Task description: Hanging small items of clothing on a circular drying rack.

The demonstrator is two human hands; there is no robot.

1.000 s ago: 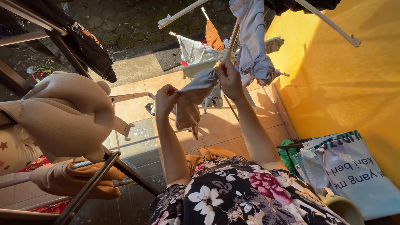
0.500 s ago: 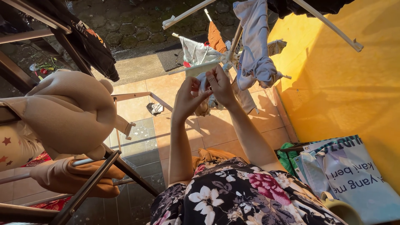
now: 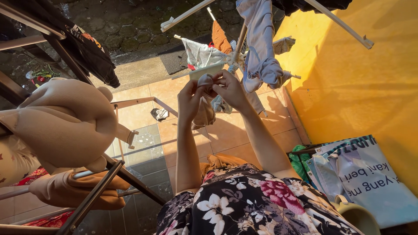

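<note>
Small grey garment being worked at the drying rack's hub.

Both hands are up at the centre of the white drying rack (image 3: 191,11), where its arms meet: the left hand (image 3: 190,96) and right hand (image 3: 230,89) each pinch the bunched small grey cloth (image 3: 205,81), fingers pressed together on it, its tail hanging below toward the tiled floor (image 3: 143,143). It looks like a hanging or bunching step in hand; the next move calls for a firm two-handed hold near the pale blue garment (image 3: 261,39) draped just beside.
</note>
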